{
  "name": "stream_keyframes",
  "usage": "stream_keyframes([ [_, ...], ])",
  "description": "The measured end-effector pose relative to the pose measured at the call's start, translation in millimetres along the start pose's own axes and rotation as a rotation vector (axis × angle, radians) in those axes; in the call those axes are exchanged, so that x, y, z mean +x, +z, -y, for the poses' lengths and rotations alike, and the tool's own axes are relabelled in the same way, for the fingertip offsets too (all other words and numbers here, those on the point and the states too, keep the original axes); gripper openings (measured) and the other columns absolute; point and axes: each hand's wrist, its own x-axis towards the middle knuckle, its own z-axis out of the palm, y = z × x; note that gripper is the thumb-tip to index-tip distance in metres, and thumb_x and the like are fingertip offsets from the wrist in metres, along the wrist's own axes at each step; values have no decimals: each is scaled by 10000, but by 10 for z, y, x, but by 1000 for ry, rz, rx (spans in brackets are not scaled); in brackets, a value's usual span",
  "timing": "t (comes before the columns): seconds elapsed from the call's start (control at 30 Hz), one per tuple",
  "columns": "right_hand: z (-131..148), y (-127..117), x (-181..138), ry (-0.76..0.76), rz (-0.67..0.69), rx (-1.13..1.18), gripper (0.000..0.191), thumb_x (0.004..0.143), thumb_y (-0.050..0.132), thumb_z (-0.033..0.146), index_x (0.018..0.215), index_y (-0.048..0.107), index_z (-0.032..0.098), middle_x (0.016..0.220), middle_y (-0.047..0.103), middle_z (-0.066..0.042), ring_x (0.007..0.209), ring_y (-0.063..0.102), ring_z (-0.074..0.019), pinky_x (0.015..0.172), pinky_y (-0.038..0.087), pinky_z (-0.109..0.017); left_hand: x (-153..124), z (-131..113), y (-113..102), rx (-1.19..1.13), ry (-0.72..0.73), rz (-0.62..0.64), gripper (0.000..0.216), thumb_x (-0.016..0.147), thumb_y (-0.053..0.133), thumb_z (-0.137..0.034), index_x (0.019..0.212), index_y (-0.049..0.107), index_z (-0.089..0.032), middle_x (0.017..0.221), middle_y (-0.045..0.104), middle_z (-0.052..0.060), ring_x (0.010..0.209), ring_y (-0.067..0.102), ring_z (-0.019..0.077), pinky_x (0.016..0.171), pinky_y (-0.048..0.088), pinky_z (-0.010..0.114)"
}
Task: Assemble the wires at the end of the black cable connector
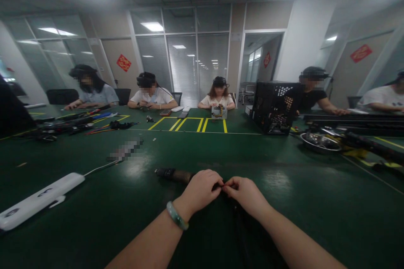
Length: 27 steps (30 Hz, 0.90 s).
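My left hand (205, 187), with a green bangle (177, 215) on its wrist, is closed in a pinch just above the green table. Opposite it, my right hand (248, 195) pinches too, and the fingertips of both meet. A tiny reddish spot shows between them; what they hold is too small to name. From behind my left hand a black cable-like piece with a brownish braided sleeve (181, 176) sticks out to the left, lying on the table. Below my right hand a dark strip, perhaps a cable (240, 231), runs towards me and fades into shadow.
A white elongated device (44, 199) with a cord lies left. Dark cable bundles (47, 130) are at the far left. A black computer case (274, 107) stands back right, near a metal bowl (320, 142). Several people sit across the table; one has a grey power supply (219, 112) in front.
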Motion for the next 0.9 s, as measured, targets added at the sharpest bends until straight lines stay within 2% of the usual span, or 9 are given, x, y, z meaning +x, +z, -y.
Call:
stream_keyframes([
  [0.23, -4, 11, 11, 18, -13, 11, 158, 819, 622, 316, 803, 711, 186, 692, 702, -11, 612, 625, -140, 518, 374, -205, -4, 26, 3, -38, 5, 16, 90, 842, 602, -194, 929, 617, -210, 951, 642, 15, 903, 581, 184, 862, 440, 337],
  [0.4, -33, 17, 28, 3, 3, 30, 175, 824, 617, 329, 795, 709, 183, 689, 698, -7, 610, 624, -138, 523, 377, -202, -15, 24, 2, -41, 2, -3, 239, 787, 660, -197, 1011, 585, -227, 1044, 633, 16, 978, 574, 202, 909, 433, 364],
  [0.6, -51, 12, 41, -22, 7, 23, 174, 827, 607, 320, 800, 710, 183, 688, 700, -8, 605, 626, -136, 540, 385, -204, -22, 13, -6, -11, 1, -29, 128, 795, 625, -173, 904, 569, -207, 1105, 624, 32, 1052, 557, 217, 935, 431, 384],
  [0.9, -112, 35, 61, -31, 16, 64, 203, 817, 632, 375, 812, 700, 184, 679, 687, -2, 614, 619, -136, 524, 378, -197, -13, -1, 16, 9, -18, -24, 95, 813, 602, -181, 901, 578, -209, 1006, 640, 20, 966, 584, 205, 895, 443, 365],
])
